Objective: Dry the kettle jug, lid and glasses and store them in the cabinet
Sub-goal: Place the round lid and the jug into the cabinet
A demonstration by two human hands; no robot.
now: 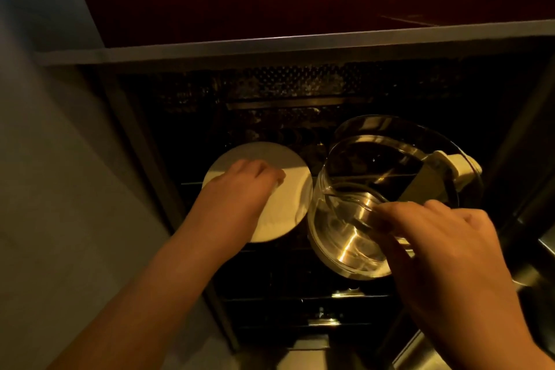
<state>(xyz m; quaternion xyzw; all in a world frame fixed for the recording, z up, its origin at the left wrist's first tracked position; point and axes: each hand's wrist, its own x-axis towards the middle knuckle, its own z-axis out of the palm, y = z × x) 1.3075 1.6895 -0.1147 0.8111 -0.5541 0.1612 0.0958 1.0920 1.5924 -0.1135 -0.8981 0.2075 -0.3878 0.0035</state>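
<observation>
From the head camera, both hands reach into a dark cabinet (126,117) with perforated metal shelves. The left hand (240,186) lies palm down on a round white lid (295,186), fingers curled over its middle; whether it grips cannot be told. Just right of the lid, the glass kettle jug (360,189) sits tilted, its cream handle (459,167) pointing away. The right hand (444,237) pinches the jug's near rim.

Cabinet (144,141) lower shelf: lid (295,177) at left, kettle jug (360,219) just beside on right. Left hand (240,186) on lid; right hand (444,237) at jug's near rim. Upper shelf (270,45) above both.
</observation>
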